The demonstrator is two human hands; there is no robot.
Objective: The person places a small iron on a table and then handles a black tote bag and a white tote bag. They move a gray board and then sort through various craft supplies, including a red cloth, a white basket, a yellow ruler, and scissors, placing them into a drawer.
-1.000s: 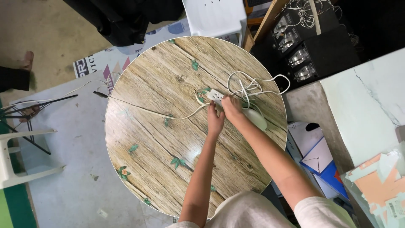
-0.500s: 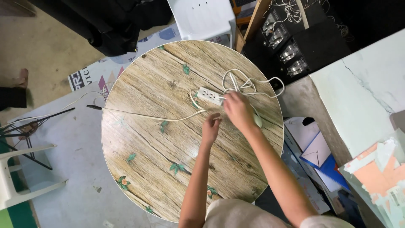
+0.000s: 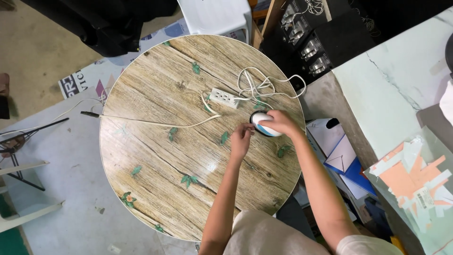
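Round wooden table (image 3: 155, 156), right hand (image 3: 278, 122) gripping white device (image 3: 262, 126)

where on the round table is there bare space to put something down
The round table is bare across its whole left and lower half, below the thin cord. It is crowded upper right: power strip, coiled cable, and both hands, left hand, right hand, around the small white device.
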